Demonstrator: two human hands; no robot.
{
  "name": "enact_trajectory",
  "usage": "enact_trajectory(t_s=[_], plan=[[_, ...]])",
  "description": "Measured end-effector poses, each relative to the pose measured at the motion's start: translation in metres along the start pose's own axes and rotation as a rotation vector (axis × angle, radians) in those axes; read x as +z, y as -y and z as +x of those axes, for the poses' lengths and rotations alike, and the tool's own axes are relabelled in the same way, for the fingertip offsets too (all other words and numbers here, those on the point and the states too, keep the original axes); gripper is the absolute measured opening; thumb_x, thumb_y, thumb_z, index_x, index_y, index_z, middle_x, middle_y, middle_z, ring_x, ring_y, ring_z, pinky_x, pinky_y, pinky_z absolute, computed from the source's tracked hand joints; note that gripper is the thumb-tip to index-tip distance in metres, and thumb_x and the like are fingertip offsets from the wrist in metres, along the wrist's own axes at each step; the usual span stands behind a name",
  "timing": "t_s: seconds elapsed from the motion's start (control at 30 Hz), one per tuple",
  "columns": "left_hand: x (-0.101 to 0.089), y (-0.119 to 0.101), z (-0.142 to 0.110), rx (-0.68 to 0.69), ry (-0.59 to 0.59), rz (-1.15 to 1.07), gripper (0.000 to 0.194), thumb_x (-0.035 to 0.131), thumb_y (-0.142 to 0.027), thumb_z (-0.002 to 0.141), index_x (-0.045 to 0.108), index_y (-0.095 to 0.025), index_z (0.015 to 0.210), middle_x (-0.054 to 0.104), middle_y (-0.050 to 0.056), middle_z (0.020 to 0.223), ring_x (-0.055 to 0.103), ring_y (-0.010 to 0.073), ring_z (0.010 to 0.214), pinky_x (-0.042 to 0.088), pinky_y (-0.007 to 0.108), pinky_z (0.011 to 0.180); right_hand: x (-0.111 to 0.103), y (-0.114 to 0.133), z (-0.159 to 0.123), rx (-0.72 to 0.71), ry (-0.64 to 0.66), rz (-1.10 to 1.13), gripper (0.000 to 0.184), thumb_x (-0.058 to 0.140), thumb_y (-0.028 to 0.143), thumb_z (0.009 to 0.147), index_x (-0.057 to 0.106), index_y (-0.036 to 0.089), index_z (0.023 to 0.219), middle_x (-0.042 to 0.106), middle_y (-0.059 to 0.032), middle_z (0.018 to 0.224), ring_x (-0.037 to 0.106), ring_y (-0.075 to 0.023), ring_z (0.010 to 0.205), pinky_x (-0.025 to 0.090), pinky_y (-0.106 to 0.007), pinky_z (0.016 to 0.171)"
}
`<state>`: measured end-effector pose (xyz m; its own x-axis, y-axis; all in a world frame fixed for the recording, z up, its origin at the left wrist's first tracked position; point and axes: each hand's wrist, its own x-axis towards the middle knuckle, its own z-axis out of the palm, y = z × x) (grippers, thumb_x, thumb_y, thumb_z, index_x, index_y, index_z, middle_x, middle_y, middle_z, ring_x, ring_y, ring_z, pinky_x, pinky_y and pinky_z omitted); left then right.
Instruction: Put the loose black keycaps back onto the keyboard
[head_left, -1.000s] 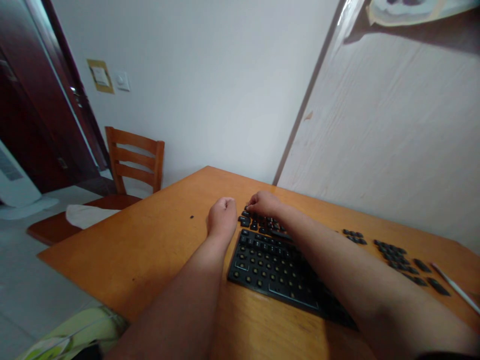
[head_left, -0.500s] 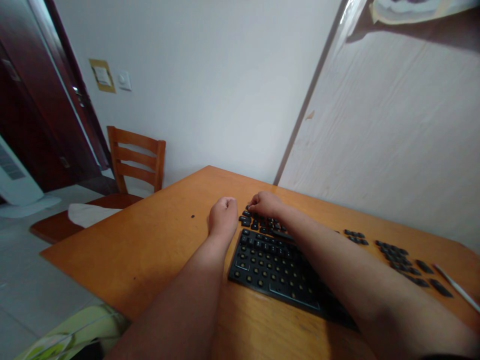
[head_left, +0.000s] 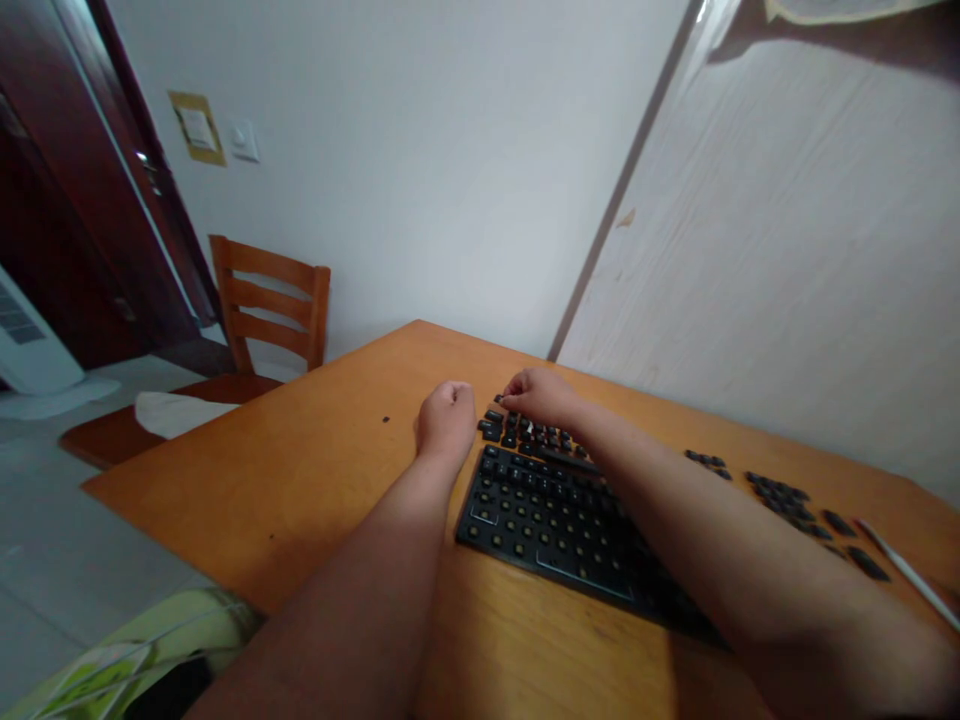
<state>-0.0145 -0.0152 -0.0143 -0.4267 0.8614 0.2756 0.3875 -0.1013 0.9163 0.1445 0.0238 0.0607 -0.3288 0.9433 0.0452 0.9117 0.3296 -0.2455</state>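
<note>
A black keyboard lies on the wooden table, with most of its key positions bare and some keycaps still fitted along its far rows. Just beyond its far edge are rows of loose black keycaps. My right hand is over the far end of these rows, fingertips pinched at a small dark keycap. Left of the keycaps, my left hand is closed in a fist, and whatever it may hold is hidden. My right forearm covers the keyboard's right part.
More loose keycaps lie on the table to the right, near a thin white stick. A single small black piece sits left of my fist. A wooden chair stands beyond the left edge; a wall rises behind.
My right hand has shifted slightly away from the keyboard, showing more of the loose keycaps beneath it. The left fist keeps its shape and place. The whole view has tilted slightly.
</note>
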Motion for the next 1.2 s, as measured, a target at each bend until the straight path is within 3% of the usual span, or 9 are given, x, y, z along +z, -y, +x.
enact_trajectory(t_s=[0.27, 0.5, 1.0, 1.2], plan=[[0.0, 0.0, 0.0, 0.007, 0.006, -0.009, 0.03, 0.048, -0.041, 0.089, 0.072, -0.025, 0.095, 0.074, 0.004, 0.093, 0.064, 0.022, 0.09, 0.046, 0.031, 0.079, -0.017, 0.021, -0.064, -0.239, -0.009, 0.067, 0.017, 0.064, 0.031, 0.084, 0.074, 0.02, 0.077, 0.068, -0.0016, 0.07, 0.055, -0.0128, 0.062, 0.035, -0.026, 0.056], [-0.002, -0.005, -0.002, -0.017, 0.015, 0.026, 0.03, 0.047, -0.043, 0.089, 0.071, -0.025, 0.087, 0.073, 0.003, 0.088, 0.063, 0.0212, 0.088, 0.045, 0.029, 0.076, -0.012, 0.033, -0.106, -0.283, -0.051, 0.014, 0.013, 0.066, 0.032, 0.084, 0.074, 0.022, 0.087, 0.067, -0.0031, 0.088, 0.058, -0.0167, 0.082, 0.041, -0.026, 0.07], [0.0, -0.005, 0.0, -0.013, 0.013, 0.015, 0.033, 0.044, -0.043, 0.091, 0.071, -0.024, 0.091, 0.074, 0.004, 0.094, 0.064, 0.0206, 0.088, 0.045, 0.029, 0.075, 0.003, 0.048, -0.123, -0.261, -0.039, -0.1, 0.015, 0.065, 0.033, 0.087, 0.075, 0.024, 0.092, 0.065, -0.0036, 0.088, 0.056, -0.0193, 0.087, 0.039, -0.03, 0.074], [0.001, -0.003, 0.0, -0.011, 0.004, 0.047, 0.033, 0.043, -0.043, 0.091, 0.07, -0.024, 0.084, 0.073, 0.002, 0.087, 0.063, 0.0199, 0.083, 0.044, 0.029, 0.069, 0.005, 0.053, -0.125, -0.258, -0.05, -0.155, 0.015, 0.064, 0.035, 0.088, 0.075, 0.025, 0.092, 0.065, -0.0038, 0.089, 0.056, -0.0207, 0.09, 0.039, -0.031, 0.076]])
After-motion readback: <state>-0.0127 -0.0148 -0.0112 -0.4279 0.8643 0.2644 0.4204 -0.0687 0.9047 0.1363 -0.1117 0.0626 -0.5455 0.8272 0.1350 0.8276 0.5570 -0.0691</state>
